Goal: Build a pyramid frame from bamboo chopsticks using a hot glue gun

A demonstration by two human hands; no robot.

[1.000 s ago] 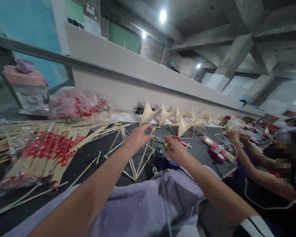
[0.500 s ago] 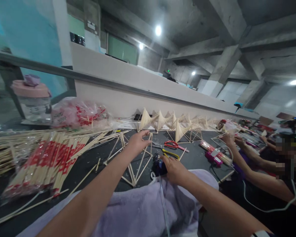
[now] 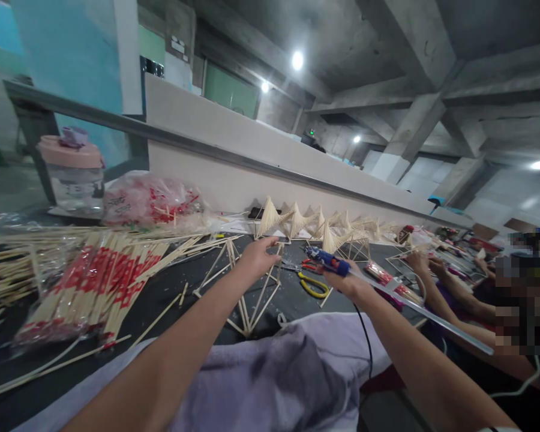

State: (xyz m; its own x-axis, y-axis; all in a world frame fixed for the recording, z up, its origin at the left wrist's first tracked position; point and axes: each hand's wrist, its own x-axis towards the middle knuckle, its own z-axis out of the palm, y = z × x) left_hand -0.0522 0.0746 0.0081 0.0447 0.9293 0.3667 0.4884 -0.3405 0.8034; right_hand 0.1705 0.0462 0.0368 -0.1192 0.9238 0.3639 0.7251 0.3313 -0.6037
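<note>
My left hand (image 3: 258, 261) is closed at the upper corner of an open frame made of thin wooden sticks (image 3: 247, 331), which stands on the dark table. The exact grip of its fingertips is partly hidden. In my right hand (image 3: 350, 283) is a blue glue gun (image 3: 319, 257), held level with its nozzle toward the frame. A long clear glue stick (image 3: 432, 309) runs out of its back, and a black cord hangs below. Beneath the gun lie yellow-handled pliers (image 3: 314, 287) and a red-handled tool (image 3: 306, 263), partly covered.
Bundled chopsticks in red-marked wrappers (image 3: 90, 282) and loose sticks lie at left. A pink-lidded bottle (image 3: 72, 171) and a plastic bag (image 3: 150, 201) stand behind them. Finished fan-like stick models (image 3: 297, 221) line the low wall. Another person's arms (image 3: 454, 294) work at right.
My right hand has raised the glue gun from the table front and swung it level, nozzle pointing left toward the frame. My left hand has stayed at the frame's corner.
</note>
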